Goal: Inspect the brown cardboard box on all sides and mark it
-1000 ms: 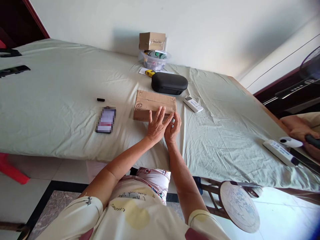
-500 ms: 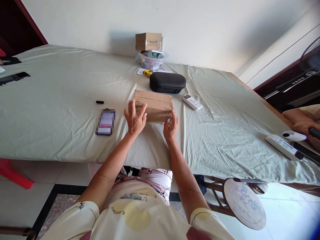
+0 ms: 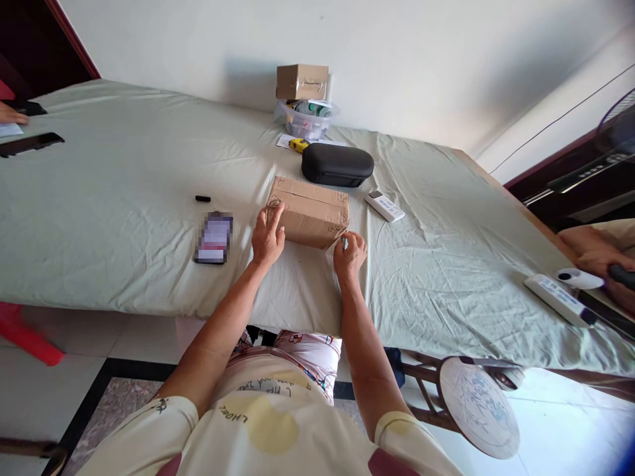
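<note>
A brown cardboard box (image 3: 310,210) sits in front of me, turned slightly, with dark ink drawings at its corners. My left hand (image 3: 268,238) grips its near left corner, some fingers along the side and others on the front face. Beside the near right corner, my right hand (image 3: 350,254) is closed in a pinch. Something small and greyish shows between its fingertips; what it is I cannot make out. To the left lie a small black cap-like piece (image 3: 203,198) and a phone (image 3: 213,238) with a blurred screen.
Beyond the box is a black hard case (image 3: 337,165); a white packet-like box (image 3: 385,206) lies right of it. Farther back stand a yellow tape measure (image 3: 298,145), a clear tub (image 3: 310,124) and another carton (image 3: 302,82). Other people's hands (image 3: 592,254) show at the table's sides.
My right hand has shifted right, off the box's near right corner, and its fingers have curled in. My left fingers have settled against the left corner. The view has tilted slightly.
</note>
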{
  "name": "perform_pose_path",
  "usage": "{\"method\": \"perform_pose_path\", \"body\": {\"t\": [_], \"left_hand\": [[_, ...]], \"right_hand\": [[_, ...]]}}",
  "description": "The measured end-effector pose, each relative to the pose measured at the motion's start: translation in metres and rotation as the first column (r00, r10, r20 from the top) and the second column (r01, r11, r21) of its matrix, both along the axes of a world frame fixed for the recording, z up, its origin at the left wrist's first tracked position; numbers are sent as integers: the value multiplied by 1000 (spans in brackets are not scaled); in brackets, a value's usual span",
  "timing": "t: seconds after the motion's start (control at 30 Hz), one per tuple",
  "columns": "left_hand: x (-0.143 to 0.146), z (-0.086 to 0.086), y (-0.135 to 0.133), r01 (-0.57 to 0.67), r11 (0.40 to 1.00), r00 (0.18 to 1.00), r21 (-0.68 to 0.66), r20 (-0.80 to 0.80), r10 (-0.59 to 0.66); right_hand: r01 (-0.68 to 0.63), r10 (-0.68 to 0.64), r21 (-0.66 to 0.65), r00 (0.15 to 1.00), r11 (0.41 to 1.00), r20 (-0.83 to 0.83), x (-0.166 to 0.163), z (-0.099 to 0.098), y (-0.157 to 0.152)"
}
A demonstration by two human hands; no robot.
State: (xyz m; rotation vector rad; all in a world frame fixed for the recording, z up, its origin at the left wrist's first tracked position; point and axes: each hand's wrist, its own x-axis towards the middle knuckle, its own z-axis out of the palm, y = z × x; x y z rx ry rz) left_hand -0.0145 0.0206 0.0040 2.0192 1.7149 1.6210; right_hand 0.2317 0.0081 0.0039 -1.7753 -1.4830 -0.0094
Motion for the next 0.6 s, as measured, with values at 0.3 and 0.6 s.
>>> {"method": "perform_pose_path", "body": {"t": [0.3, 0.6], "left_hand": [[-1, -1, 0, 4, 1000, 1000, 18, -10, -4], [1, 3, -4, 8, 1000, 1000, -1, -2, -8]], "right_hand": [[107, -85, -316, 993, 943, 81, 10, 8, -4], [104, -104, -5, 994, 995, -34, 18, 2, 3]]}}
